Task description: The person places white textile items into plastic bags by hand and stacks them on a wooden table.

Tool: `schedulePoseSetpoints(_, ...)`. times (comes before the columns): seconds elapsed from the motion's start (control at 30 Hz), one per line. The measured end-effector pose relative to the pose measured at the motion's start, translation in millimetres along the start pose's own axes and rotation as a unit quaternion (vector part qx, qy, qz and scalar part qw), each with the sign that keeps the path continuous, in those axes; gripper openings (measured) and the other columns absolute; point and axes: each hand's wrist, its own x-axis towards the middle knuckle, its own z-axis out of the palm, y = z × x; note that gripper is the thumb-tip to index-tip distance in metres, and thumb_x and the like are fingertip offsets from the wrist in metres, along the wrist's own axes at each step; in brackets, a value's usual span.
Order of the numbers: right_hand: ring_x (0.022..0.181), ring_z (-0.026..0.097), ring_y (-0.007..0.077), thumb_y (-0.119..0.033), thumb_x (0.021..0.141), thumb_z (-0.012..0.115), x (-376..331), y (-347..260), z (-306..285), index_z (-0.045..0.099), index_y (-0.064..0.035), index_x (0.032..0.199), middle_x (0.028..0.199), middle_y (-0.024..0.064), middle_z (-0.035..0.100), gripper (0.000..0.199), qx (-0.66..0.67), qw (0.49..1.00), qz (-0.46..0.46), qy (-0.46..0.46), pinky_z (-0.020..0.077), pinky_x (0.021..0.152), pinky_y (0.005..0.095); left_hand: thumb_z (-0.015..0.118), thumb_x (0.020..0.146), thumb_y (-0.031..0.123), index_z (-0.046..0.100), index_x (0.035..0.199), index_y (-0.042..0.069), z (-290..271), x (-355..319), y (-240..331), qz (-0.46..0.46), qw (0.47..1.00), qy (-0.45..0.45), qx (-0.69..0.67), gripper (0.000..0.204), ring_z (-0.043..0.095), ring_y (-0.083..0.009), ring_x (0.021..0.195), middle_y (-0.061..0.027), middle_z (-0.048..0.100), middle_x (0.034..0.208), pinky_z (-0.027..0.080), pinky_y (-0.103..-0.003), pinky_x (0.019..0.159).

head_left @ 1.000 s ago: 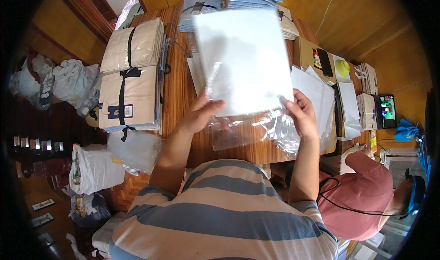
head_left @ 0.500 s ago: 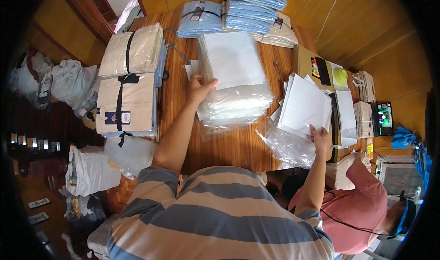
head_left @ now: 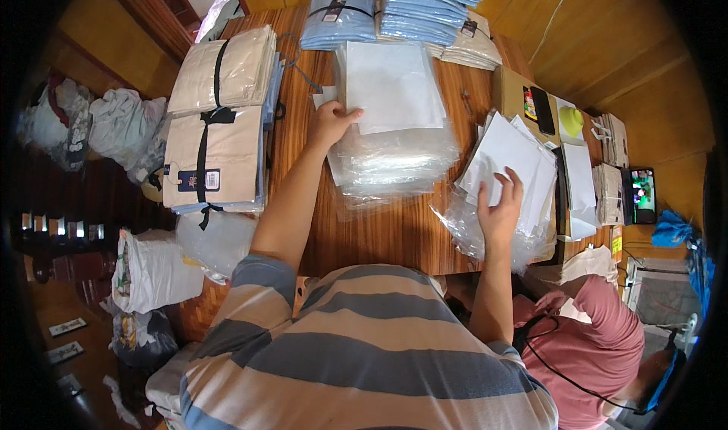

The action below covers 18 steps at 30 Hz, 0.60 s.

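Note:
A thick stack of clear plastic bags lies at the middle of the table, with a white sheet on top. My left hand grips the stack's left edge, thumb laid over the sheet's lower left corner and the other fingers curled at the side. To the right, my right hand is open, its fingers spread and bent, holding nothing. It hovers over or rests lightly on a loose pile of white sheets; I cannot tell which. Crumpled clear plastic pokes out under that pile.
Bagged beige cloth bundles tied with black straps stand at the left. Blue bundles are piled at the back. A cardboard box holds a dark phone. Another person in a pink shirt is close on my right.
My right hand has let go of the white sheets' near edge and moved left, its fingers now spread. My left hand stays on the stack. The whole view has shifted slightly.

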Motion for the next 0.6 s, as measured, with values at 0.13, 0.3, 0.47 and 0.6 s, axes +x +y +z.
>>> schedulePoseSetpoints(0.13, 0.13, 0.047, 0.0458, -0.034, 0.087, 0.073, -7, 39, 4, 0.062, -0.0011, 0.123, 0.136, 0.0275, 0.053, 0.05, -0.072, 0.993, 0.055, -0.081, 0.041, 0.107, 0.0507, 0.075, 0.09, 0.026, 0.064, 0.104, -0.002, -30, -11, 24, -0.116, 0.962, -0.067, -0.237, 0.033, 0.072, -0.0185, 0.077, -0.0102, 0.069, 0.088, 0.059, -0.027, 0.061)
schedulePoseSetpoints(0.3, 0.141, 0.033, 0.0489, -0.054, 0.09, 0.065, -36, 78, 3, 0.056, -0.0018, 0.137, 0.148, 0.0294, 0.042, 0.071, -0.194, 0.964, 0.073, -0.167, 0.0289, 0.115, 0.0551, 0.06, 0.097, 0.007, 0.053, 0.129, 0.004, -51, -51, 10, -0.163, 0.844, -0.024, -0.511, 0.033, 0.074, -0.0281, 0.083, -0.0119, 0.067, 0.1, 0.063, -0.033, 0.064)
schedulePoseSetpoints(0.47, 0.137, 0.043, 0.0432, -0.052, 0.092, 0.064, -15, -11, -1, 0.044, 0.0009, 0.145, 0.152, 0.0246, 0.039, 0.077, 0.335, 0.896, 0.208, -0.206, 0.0365, 0.112, 0.0527, 0.06, 0.094, 0.001, 0.041, 0.14, 0.01, -57, -106, 38, -0.115, 0.769, -0.048, -0.627, 0.05, 0.074, -0.0298, 0.082, -0.0109, 0.064, 0.105, 0.062, -0.032, 0.065)
schedulePoseSetpoints(0.6, 0.128, 0.053, 0.0332, -0.042, 0.098, 0.062, -29, -101, 38, 0.028, -0.007, 0.154, 0.148, 0.0203, 0.045, 0.074, 0.729, 0.57, 0.263, -0.272, 0.0435, 0.108, 0.047, 0.061, 0.095, 0.003, 0.04, 0.141, 0.01, -41, -127, 52, -0.043, 0.763, -0.073, -0.641, 0.052, 0.073, -0.0314, 0.082, -0.0131, 0.063, 0.117, 0.062, -0.034, 0.067)
